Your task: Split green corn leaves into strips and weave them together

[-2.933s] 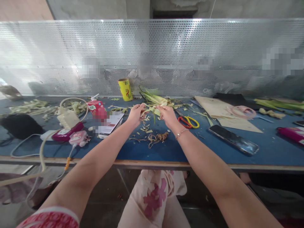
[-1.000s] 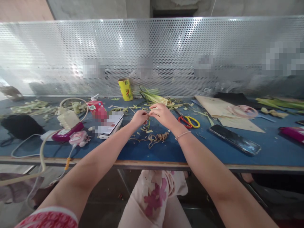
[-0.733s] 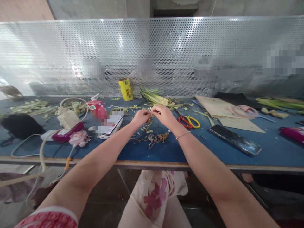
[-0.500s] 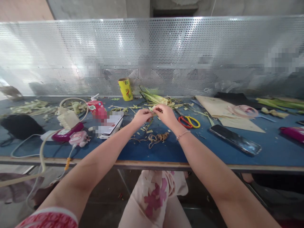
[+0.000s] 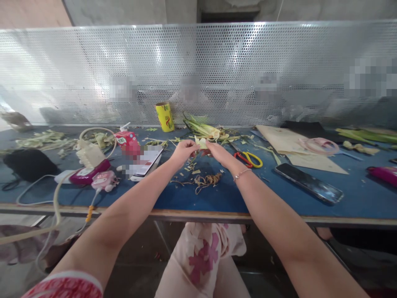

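Gripping a pale leaf piece (image 5: 202, 143) between the curled fingers of the left hand (image 5: 185, 150) and the right hand (image 5: 219, 153), and holding it over the middle of the blue tabletop (image 5: 229, 203), just on the near side of a bundle of green stalks (image 5: 204, 129). Being unable to tell the exact placing of the thumbs, partly hidden from this view. Making out red and dark marks on the yellow roll (image 5: 165, 117) near the perforated metal screen (image 5: 217, 54), but not managing to read any wording there. Seeing a white-and-green label on the red carton (image 5: 129, 145) at left, again finding the characters too small to read with certainty. Looking at printed-looking patches on the lit phone screen (image 5: 149, 160) beside it, partly blurred out and illegible. Noticing no readable brand on the dark phone (image 5: 310, 182) at right, lying near the red-and-yellow-handled scissors (image 5: 254, 159). Having a tangle of brown twine (image 5: 211, 180) lying between the forearms, nearer the table edge, among scattered leaf scraps (image 5: 192, 167).
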`<move>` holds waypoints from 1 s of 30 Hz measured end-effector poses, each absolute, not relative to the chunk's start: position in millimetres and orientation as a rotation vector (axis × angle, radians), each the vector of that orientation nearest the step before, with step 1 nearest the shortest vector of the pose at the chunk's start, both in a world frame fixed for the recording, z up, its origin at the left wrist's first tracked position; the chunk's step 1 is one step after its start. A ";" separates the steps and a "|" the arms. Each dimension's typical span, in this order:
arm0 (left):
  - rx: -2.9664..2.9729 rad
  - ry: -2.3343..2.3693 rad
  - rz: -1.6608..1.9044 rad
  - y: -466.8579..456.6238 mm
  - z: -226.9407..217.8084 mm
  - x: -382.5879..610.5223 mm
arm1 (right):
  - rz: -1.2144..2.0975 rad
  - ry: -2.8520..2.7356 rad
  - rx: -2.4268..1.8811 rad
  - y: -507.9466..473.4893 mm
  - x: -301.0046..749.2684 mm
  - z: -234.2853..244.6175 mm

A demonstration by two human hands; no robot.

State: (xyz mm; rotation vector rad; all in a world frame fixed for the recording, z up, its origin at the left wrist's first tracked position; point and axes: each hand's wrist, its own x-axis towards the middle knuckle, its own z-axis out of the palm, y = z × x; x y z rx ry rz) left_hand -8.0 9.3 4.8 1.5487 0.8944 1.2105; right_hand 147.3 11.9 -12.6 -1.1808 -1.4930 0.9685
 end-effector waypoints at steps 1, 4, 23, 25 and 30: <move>1.525 0.879 1.204 9.0 5.1 -7.9 | 1.040 -1.452 -1.176 11.8 146.6 -12.9; 1.505 0.895 1.166 8.3 5.8 -8.0 | 1.106 -1.355 -1.137 11.6 146.0 -12.2; 1.603 0.841 1.124 8.4 4.2 -6.6 | 0.285 -1.656 -0.993 -4.4 145.6 2.0; 1.614 0.830 1.123 10.1 2.7 -6.6 | 0.222 -1.690 -0.975 -5.7 145.0 2.6; 1.633 0.848 1.122 10.4 3.1 -6.8 | 0.165 -1.825 -0.860 -9.1 142.8 2.5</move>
